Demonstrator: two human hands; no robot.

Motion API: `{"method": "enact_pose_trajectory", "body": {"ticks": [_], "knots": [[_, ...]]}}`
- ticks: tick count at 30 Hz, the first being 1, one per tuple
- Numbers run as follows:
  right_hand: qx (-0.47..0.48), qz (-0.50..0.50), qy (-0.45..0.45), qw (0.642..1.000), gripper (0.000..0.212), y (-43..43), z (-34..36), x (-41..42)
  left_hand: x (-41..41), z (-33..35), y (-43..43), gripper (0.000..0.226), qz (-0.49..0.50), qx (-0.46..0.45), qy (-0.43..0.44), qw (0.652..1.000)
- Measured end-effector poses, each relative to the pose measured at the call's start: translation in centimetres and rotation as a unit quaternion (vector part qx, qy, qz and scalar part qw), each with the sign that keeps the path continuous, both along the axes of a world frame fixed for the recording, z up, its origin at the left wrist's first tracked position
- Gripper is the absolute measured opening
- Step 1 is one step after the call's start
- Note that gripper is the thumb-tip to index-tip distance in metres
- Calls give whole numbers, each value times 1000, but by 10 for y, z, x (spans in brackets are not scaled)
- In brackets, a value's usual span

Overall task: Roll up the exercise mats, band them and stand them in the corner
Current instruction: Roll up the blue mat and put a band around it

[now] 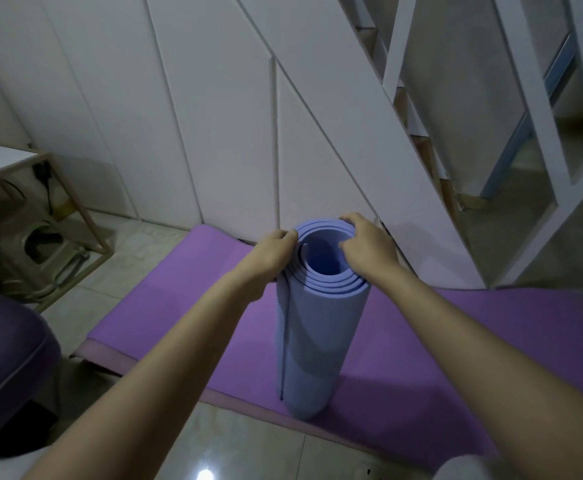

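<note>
A rolled blue exercise mat (309, 341) stands upright on end in the middle of the view, its open spiral top facing me. It rests on a purple mat (456, 358) that lies flat on the floor. My left hand (271, 256) grips the top rim of the roll on its left side, by the loose outer edge. My right hand (366, 245) holds the rim on the right, fingers curled over the layers into the hollow. No band shows on the roll.
White wall panels (193, 116) rise just behind the mats, with a white stair frame (539, 109) at the right. A low table with a stool (44, 251) under it stands at the left, and a dark purple cushion (2, 348) lies at the lower left. Tiled floor (234, 445) in front.
</note>
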State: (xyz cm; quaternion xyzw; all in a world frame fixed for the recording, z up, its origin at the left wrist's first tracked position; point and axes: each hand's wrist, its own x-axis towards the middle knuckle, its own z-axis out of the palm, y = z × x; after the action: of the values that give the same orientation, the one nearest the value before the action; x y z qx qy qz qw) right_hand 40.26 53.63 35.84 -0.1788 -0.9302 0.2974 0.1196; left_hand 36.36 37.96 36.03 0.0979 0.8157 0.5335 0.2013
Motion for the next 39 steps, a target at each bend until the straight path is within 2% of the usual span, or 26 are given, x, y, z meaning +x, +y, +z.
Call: {"method": "enact_pose_trajectory", "body": {"ticks": [5, 7, 9, 11, 13, 16, 18, 19, 20, 22, 24, 26, 29, 31, 33, 35, 37, 39], "knots": [[-99, -68, 88, 989, 43, -6, -7, 4, 16, -11, -20, 46, 7, -32, 27, 999], [-131, -94, 76, 984, 44, -10, -8, 3, 20, -11, -23, 45, 23, -27, 35, 999], [-183, -121, 52, 974, 45, -13, -9, 1, 26, -10, -23, 44, 32, 4, 6, 999], [-245, -136, 67, 958, 47, -15, -10, -1, 32, -9, -18, 47, 40, 25, -29, 998], [-266, -138, 91, 950, 49, -19, -11, -1, 35, -9, -11, 57, 70, 15, -31, 997], [-144, -91, 122, 978, 48, -23, -10, 7, 35, -13, -1, 53, 99, -20, 14, 995], [-23, 5, 164, 986, 36, -22, -6, 18, 34, -13, 2, 50, 105, -32, 31, 993], [26, 80, 156, 984, 31, -20, -4, 27, 32, -13, 3, 50, 110, -35, 34, 993], [84, 157, 117, 977, 37, -20, -3, 36, 30, -13, 2, 49, 115, -37, 37, 992], [235, 270, 22, 934, 54, -18, -2, 54, 23, -12, 1, 47, 118, -48, 38, 991], [343, 296, -20, 891, 56, -16, -5, 66, 19, -12, 0, 43, 105, -63, 33, 992], [339, 304, -22, 890, 55, -16, -3, 70, 17, -12, 1, 40, 91, -76, 29, 993], [144, 318, 14, 937, 44, -17, 8, 68, 15, -10, -1, 31, 81, -83, 50, 992], [88, 260, 84, 958, 47, -11, 13, 61, 13, -10, -7, 26, 66, -93, 93, 989], [141, 193, 76, 968, 67, -4, 21, 52, 16, -8, -13, 26, 41, -118, 144, 982], [210, 163, -4, 964, 82, -3, 29, 43, 23, -3, -17, 38, 10, -154, 200, 968], [278, 165, -43, 945, 82, -8, 35, 35, 32, 2, -20, 45, -21, -199, 282, 938], [312, 186, -31, 931, 71, -18, 39, 27, 36, 8, -24, 49, -45, -209, 359, 909]]}}
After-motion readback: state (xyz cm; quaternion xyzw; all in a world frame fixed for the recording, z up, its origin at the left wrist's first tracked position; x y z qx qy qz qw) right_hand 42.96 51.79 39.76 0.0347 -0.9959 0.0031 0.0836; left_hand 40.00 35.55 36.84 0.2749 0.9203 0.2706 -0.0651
